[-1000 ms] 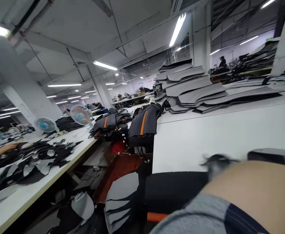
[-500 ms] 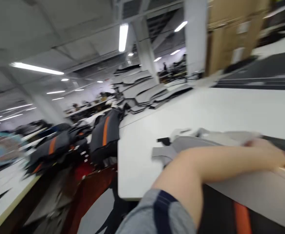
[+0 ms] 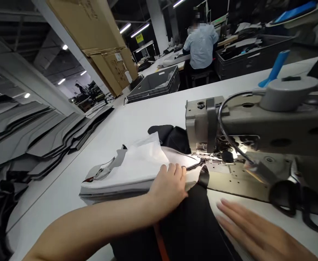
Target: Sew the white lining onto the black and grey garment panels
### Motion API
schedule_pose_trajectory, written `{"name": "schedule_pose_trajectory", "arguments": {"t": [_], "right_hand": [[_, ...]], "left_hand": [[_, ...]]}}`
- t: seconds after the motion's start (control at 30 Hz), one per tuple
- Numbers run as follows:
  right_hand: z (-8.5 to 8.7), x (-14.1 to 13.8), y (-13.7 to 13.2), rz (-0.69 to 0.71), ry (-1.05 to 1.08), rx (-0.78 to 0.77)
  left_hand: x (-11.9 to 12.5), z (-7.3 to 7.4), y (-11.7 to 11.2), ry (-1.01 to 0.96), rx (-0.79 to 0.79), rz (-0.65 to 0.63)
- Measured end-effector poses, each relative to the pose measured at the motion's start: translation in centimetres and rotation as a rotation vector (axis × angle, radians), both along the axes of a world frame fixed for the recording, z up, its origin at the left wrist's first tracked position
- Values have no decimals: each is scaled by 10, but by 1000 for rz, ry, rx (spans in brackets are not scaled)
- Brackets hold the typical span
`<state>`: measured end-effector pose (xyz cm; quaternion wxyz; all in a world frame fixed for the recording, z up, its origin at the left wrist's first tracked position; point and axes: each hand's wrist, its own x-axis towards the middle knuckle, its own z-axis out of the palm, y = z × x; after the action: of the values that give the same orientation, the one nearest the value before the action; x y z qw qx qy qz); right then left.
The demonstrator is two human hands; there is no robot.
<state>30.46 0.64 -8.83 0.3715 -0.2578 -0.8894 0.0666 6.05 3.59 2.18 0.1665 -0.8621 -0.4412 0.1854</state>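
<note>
My left hand (image 3: 167, 188) lies flat with its fingers on the edge of a stack of white-grey fabric pieces (image 3: 132, 170), beside the needle area of a grey sewing machine (image 3: 256, 123). My right hand (image 3: 256, 232) rests flat and open on the table at the lower right, next to a black fabric piece with an orange stripe (image 3: 186, 224) that hangs over the table edge. The machine's lamp lights the fabric under the presser foot (image 3: 202, 159).
Black scissors (image 3: 300, 206) lie on the white table (image 3: 148, 112) at the right. Piles of grey cut panels (image 3: 39, 134) lie at the left. Behind are a dark crate (image 3: 156, 83), cardboard boxes (image 3: 99, 40) and a seated person in a light-blue shirt (image 3: 201, 45).
The view has swung right from the aisle and panel stacks to the sewing machine. My left arm reached across, and its hand now rests on the fabric stack; my right hand came into view.
</note>
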Motion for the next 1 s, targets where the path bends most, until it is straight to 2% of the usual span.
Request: {"name": "schedule_pose_trajectory", "arguments": {"t": [0.07, 0.1, 0.13, 0.2, 0.3, 0.37, 0.47, 0.53, 0.6, 0.67, 0.7, 0.87, 0.93, 1.0], "right_hand": [[0, -23, 25, 2, -157, 225], [-1, -36, 38, -37, -199, 267], [-3, -50, 49, -69, -218, 261], [-8, -74, 67, -79, -182, 144], [-8, -89, 78, 12, -96, 0], [-1, -86, 76, 113, -60, -72], [8, -73, 59, 233, -24, -195], [6, -69, 43, 144, -40, -90], [0, -70, 29, -21, -77, 137], [-4, -72, 23, -128, -88, 293], [-4, -72, 23, -132, -77, 304], [5, -73, 35, 28, 76, 27], [4, -75, 34, -10, 67, 71], [0, -80, 28, -102, -8, 193]], "left_hand": [[4, 4, 3, 60, 9, -27], [4, 6, 9, 77, 1, -19], [3, 7, 17, 86, 4, 8], [-1, 7, 37, 73, 44, 69], [-5, 2, 61, 7, 86, 48], [-3, -2, 68, -82, -21, -35], [8, -6, 66, -189, -302, -119], [16, -7, 63, -184, -453, -114], [19, -7, 61, -160, -516, -72], [20, -8, 60, -152, -494, -49], [20, -9, 60, -144, -455, -56], [16, -27, 60, -85, -172, -272], [15, -38, 60, -85, -97, -362], [14, -48, 59, -105, -47, -396]]}}
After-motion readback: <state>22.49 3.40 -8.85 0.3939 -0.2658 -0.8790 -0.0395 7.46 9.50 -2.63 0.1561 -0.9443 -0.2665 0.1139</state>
